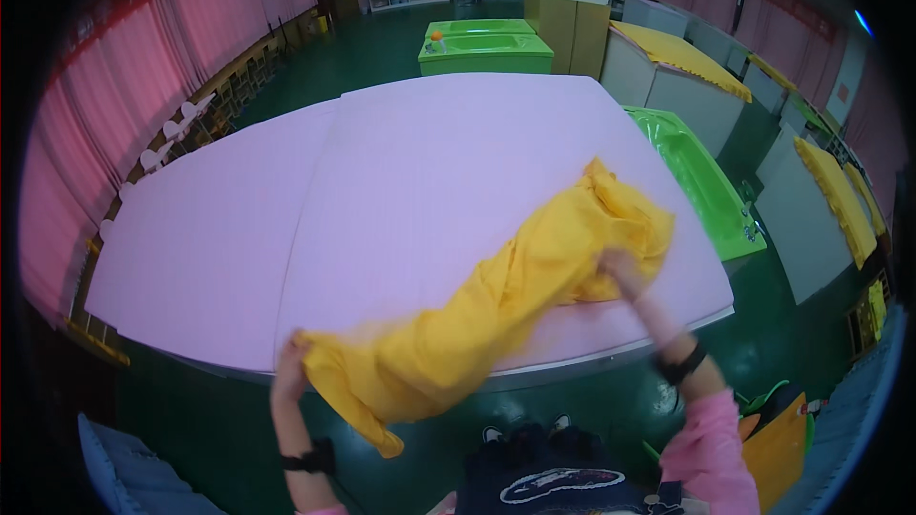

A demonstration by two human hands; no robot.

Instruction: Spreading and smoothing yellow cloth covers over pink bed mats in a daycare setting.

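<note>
Both ends of a yellow cloth (496, 300) are pinched in my fists: my left hand (289, 369) grips its end at the pink worktop's (286, 210) near edge, my right hand (620, 272) grips the bunched end farther in, near the green tub (706, 181).

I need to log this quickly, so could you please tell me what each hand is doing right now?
Left hand: closed on the yellow cloth.
Right hand: closed on the same cloth.
</note>
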